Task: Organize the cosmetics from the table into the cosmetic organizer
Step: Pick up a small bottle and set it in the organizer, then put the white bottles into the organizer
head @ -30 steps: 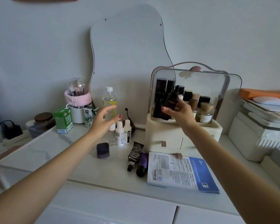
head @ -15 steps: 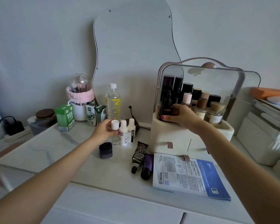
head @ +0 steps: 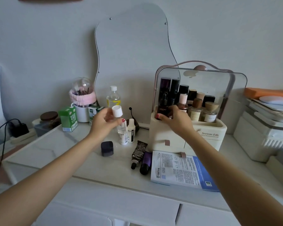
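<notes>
The cream cosmetic organizer (head: 206, 132) stands at the right with its clear lid raised and several bottles inside. My right hand (head: 178, 120) rests at its front left compartment, fingers around a dark dropper bottle (head: 164, 106) standing in it. My left hand (head: 103, 123) holds a small clear bottle with a white cap (head: 117, 112), lifted off the table. On the table lie two small white bottles (head: 130, 132), a dark jar (head: 107, 148), a patterned tube (head: 138, 154), a purple tube (head: 145, 163) and a mask packet (head: 180, 171).
A wavy mirror (head: 132, 51) leans on the wall. A water bottle (head: 113, 97), green cartons (head: 68, 119), a brush cup with pink band (head: 82, 101) and a brown-lidded jar (head: 48, 117) stand at the back left. White boxes (head: 265, 132) sit at the right.
My right hand lowered the dark dropper bottle into the organizer's front left compartment. My left hand reached the small bottles, closed on the clear white-capped one and lifted it.
</notes>
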